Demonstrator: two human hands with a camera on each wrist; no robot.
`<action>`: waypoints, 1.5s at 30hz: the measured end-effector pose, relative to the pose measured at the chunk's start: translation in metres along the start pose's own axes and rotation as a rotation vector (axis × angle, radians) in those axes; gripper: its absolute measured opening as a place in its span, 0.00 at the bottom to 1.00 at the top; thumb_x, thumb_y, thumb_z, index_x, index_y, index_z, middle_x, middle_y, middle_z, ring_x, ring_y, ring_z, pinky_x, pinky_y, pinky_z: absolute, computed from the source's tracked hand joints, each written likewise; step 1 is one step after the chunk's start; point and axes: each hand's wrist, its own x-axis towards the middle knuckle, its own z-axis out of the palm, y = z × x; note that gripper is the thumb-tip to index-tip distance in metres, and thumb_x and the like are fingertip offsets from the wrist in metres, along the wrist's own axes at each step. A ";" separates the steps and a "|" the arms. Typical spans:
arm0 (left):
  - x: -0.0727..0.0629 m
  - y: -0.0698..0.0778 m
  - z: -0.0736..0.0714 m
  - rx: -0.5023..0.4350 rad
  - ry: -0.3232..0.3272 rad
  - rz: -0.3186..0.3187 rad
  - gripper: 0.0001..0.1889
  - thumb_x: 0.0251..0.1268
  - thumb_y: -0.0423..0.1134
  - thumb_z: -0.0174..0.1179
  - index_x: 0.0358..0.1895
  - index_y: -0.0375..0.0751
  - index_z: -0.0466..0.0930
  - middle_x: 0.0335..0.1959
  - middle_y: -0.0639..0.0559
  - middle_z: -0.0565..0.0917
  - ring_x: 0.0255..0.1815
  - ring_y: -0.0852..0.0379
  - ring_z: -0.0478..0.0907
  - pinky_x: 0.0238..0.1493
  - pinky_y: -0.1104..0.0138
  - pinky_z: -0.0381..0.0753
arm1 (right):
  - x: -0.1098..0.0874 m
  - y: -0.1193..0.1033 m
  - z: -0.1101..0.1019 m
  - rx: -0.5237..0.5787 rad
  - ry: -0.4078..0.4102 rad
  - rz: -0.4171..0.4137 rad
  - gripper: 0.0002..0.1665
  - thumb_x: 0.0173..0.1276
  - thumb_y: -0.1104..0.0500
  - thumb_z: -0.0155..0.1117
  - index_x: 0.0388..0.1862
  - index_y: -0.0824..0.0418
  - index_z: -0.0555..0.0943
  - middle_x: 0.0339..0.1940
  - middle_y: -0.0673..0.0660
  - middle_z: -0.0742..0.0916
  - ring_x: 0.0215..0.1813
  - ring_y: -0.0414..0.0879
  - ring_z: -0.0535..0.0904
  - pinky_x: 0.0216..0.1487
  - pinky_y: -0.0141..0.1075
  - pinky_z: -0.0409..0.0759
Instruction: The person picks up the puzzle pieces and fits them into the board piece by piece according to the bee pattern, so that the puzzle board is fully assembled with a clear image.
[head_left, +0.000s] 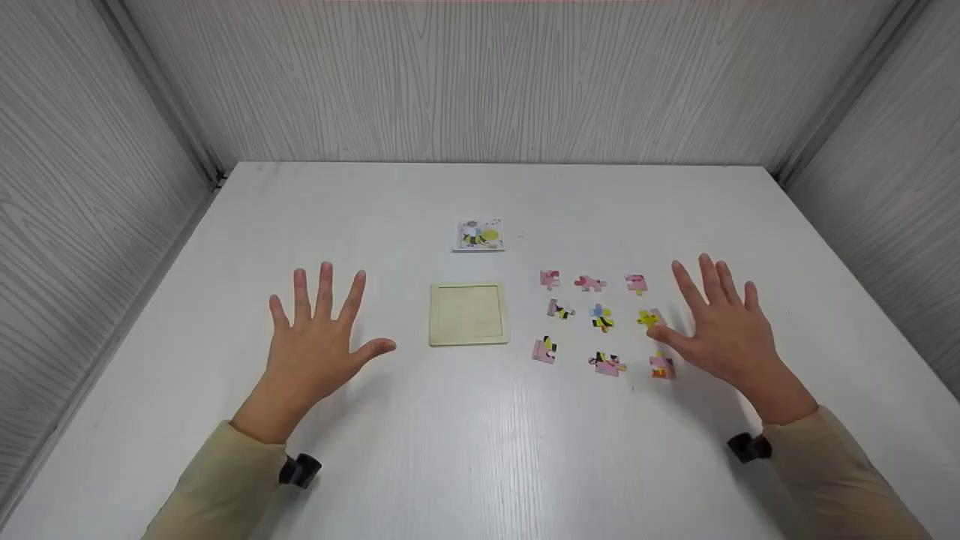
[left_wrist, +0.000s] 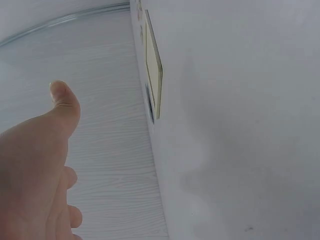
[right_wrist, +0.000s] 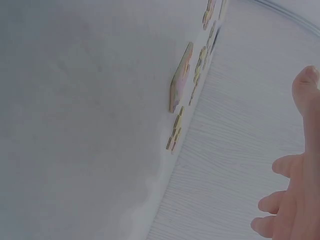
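Note:
My left hand (head_left: 313,351) hovers above the table left of a square wooden puzzle tray (head_left: 433,315), fingers spread and palm down. Over on the right, my right hand (head_left: 724,334) is also spread in the air, its thumb over the edge of the jigsaw pieces. Several pink, yellow and black jigsaw pieces (head_left: 601,318) lie apart in three rows between the tray and this hand. Behind the tray sits a small square picture (head_left: 480,235) of a bee. The left wrist view shows the tray (left_wrist: 159,90) edge-on; a jigsaw piece (right_wrist: 181,82) appears near the middle of the right wrist view.
The white table (head_left: 465,450) meets a grey wood-grain panel (head_left: 480,82) at the back. Similar panels stand along the left (head_left: 75,187) and right (head_left: 885,187) sides. A black wrist mount (head_left: 300,471) sits at each sleeve cuff.

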 end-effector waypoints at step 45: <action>0.033 0.049 0.027 -0.484 -0.213 -0.018 0.40 0.63 0.58 0.54 0.68 0.32 0.58 0.69 0.34 0.59 0.70 0.41 0.55 0.65 0.48 0.55 | 0.048 -0.038 0.018 0.280 0.034 -0.088 0.37 0.64 0.40 0.58 0.64 0.62 0.69 0.60 0.66 0.76 0.61 0.61 0.69 0.58 0.55 0.67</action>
